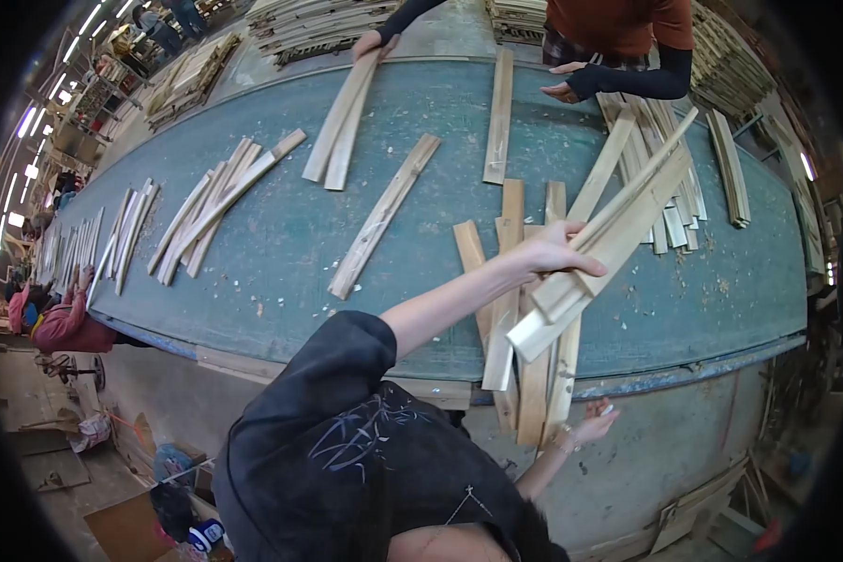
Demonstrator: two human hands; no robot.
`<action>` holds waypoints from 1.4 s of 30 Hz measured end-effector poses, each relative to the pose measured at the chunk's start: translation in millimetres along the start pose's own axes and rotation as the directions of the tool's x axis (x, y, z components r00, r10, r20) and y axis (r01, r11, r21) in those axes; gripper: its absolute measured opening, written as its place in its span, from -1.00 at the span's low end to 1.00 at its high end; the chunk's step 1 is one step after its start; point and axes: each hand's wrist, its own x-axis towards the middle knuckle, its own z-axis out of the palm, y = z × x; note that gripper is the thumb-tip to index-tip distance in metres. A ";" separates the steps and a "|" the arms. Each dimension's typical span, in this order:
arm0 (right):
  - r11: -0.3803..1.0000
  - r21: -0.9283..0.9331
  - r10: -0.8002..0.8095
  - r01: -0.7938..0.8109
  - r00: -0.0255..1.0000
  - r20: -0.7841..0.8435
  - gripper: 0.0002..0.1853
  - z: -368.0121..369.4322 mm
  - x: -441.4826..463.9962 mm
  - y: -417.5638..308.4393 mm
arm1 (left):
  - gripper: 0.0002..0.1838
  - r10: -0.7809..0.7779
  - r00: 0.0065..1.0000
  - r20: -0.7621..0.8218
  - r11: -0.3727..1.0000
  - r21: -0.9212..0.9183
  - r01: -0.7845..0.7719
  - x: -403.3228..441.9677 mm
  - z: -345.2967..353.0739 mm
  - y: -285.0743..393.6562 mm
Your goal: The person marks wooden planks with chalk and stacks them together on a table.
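Observation:
My left hand (pixel 564 255) is closed around several pale wooden slats (pixel 618 248), held tilted above the table. Beneath them, more wooden slats (pixel 532 393) lie in a loose bunch, their ends jutting past the near table edge. My right hand (pixel 592 423) is low beside those ends, in front of the table's side, its fingers bent around a small white piece (pixel 608 410) too small to name. Left of my forearm, a single slat (pixel 384 217) lies on the green table (pixel 281 244).
Across the table, a person's hand (pixel 373 45) grips two slats (pixel 342 126); their other hand (pixel 562 86) is open. Slat groups lie at left (pixel 220 206) and right (pixel 670 201). Another person (pixel 70 318) stands far left. Wood stacks (pixel 314 28) stand behind.

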 end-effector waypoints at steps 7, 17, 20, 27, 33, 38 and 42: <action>0.997 -0.031 0.057 -0.066 0.971 -0.232 -0.57 -46.8 18.7 22.6 | -0.17 0.200 0.973 -0.119 0.980 0.005 -0.201 154.8 28.5 -61.5; 0.984 -0.158 0.027 -0.080 0.950 -0.312 -0.53 -68.6 -3.4 13.7 | -0.15 0.388 0.832 -0.397 0.689 0.725 0.024 272.4 33.6 -135.8; 0.972 -0.231 0.008 -0.034 0.993 -0.114 -0.53 -63.1 2.9 14.1 | -0.35 0.504 0.823 -0.261 0.597 0.794 -0.114 211.3 -2.7 -125.1; 0.950 -0.296 0.063 0.098 0.870 0.489 -0.56 39.6 83.0 -8.4 | -0.44 0.421 0.600 -0.680 0.425 0.732 0.532 -100.9 -152.6 -121.7; 0.936 -0.293 0.349 -0.194 0.596 0.723 -0.50 145.0 101.6 39.6 | -0.31 0.382 0.540 -0.750 0.178 0.633 0.754 -213.6 -192.7 -180.1; 0.895 -0.447 0.330 0.001 0.672 0.663 -0.59 177.3 88.1 53.3 | -0.42 0.299 0.733 -0.611 0.380 0.781 0.496 -215.5 -177.0 -154.3; 0.948 -0.284 0.129 0.141 0.647 0.752 -0.58 192.6 36.7 45.0 | -0.43 -0.033 0.811 -0.584 0.701 0.565 0.435 -214.3 -93.6 -143.7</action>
